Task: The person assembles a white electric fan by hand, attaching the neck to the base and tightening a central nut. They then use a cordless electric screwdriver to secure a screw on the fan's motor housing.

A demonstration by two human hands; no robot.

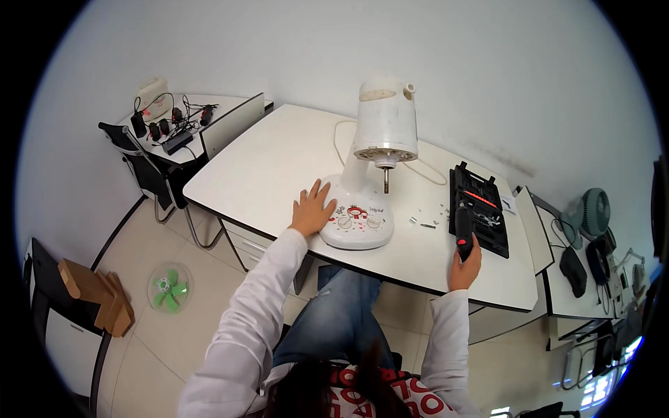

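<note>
Both arms are stretched forward from the lower edge, sleeved in white to the wrists; the left arm is bent at the elbow and angled up and rightward; the left hand (pixel 311 209) is laid flat, palm down, fingers spread and pointing away from the body; the right arm is held straighter and nearly upright in the view; the right hand (pixel 465 265) is closed in a fist-like grip, thumb uppermost, wrist straight.
</note>
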